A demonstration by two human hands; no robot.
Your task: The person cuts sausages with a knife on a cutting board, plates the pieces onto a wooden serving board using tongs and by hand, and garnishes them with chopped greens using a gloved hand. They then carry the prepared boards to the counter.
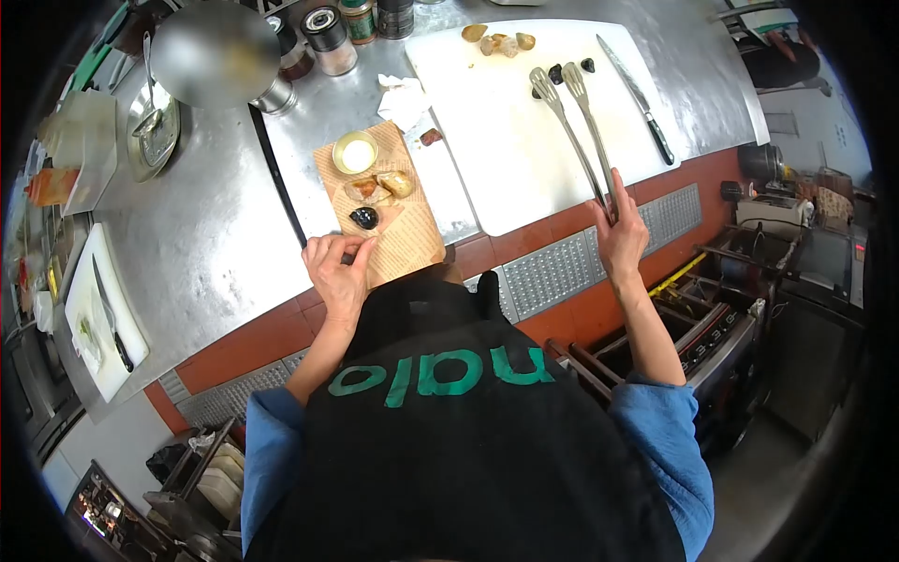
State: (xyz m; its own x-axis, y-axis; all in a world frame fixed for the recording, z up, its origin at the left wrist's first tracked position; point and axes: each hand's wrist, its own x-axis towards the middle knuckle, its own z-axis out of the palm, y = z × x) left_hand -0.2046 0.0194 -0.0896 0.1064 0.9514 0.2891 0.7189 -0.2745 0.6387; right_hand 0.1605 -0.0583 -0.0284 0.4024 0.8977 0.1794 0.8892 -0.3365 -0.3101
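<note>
My right hand (pixel 621 234) is closed on the handle end of metal tongs (pixel 582 131), whose slotted tips lie spread over the white cutting board (pixel 468 112) near small dark pieces (pixel 588 65). At the lower left of the printed paper (pixel 417 215), my left hand (pixel 339 267) has its thumb and fingers pinched together at the paper's edge; what they hold is too small to tell. On the paper sit a small cup of white sauce (pixel 356 153), golden-brown pieces (pixel 394 184) and a dark piece (pixel 363 217).
A knife (pixel 637 98) and several brown pieces (pixel 506 44) lie on the board. Seasoning jars (pixel 330 40) and a metal dish (pixel 154 140) stand toward the back. Another board (pixel 103 314) with a knife is at the left. Crumpled white paper (pixel 403 101) lies between board and printed paper.
</note>
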